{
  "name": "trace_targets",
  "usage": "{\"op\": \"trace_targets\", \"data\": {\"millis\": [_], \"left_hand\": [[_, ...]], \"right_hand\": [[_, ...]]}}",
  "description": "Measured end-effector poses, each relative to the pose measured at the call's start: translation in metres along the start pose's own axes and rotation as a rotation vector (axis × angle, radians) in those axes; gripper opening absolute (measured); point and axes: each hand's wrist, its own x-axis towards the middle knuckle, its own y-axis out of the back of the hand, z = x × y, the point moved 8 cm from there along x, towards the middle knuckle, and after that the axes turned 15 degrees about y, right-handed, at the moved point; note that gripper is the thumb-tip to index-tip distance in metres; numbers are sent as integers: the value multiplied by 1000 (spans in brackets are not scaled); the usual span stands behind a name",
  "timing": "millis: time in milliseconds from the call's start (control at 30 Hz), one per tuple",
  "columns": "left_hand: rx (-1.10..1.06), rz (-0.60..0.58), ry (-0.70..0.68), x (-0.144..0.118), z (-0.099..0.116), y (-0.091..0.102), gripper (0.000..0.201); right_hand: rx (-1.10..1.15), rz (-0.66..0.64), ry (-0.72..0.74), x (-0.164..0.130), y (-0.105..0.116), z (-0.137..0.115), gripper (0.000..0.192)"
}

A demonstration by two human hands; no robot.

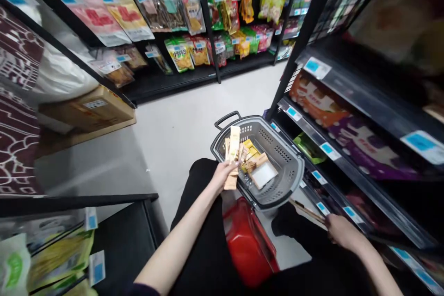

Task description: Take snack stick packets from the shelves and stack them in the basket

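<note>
My left hand (224, 175) is closed round a few slim tan packets (235, 141), held above the near left side of a grey shopping basket (289, 180). Inside the basket lie yellow packets (250, 148) and a tan box with a white face (264, 175), along with small brown wrapped pieces. My right hand (342, 232), lower right beside the shelf, grips one end of a thin, long tan packet (307, 210); its fingers are partly in shadow. The basket's dark handle (227, 119) leans out over the far left rim.
A glossy red bag (248, 245) sits between my legs, near the basket. Black shelving with price tags (329, 150) runs close along the right. Ahead, another rack holds bagged snacks (179, 55). A cardboard box (93, 106) stands at left; a low shelf edge (104, 200) juts in.
</note>
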Motion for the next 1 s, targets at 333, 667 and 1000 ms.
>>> {"op": "trace_targets", "data": {"millis": [333, 667, 1000], "left_hand": [[301, -89, -191, -163, -49, -84, 30], [603, -79, -477, -256, -20, -92, 22], [781, -113, -429, -256, -9, -112, 19]], "right_hand": [[1733, 628, 252, -109, -39, -150, 34], [1828, 684, 439, -146, -18, -204, 37], [1722, 823, 354, -139, 5, -180, 32]]}}
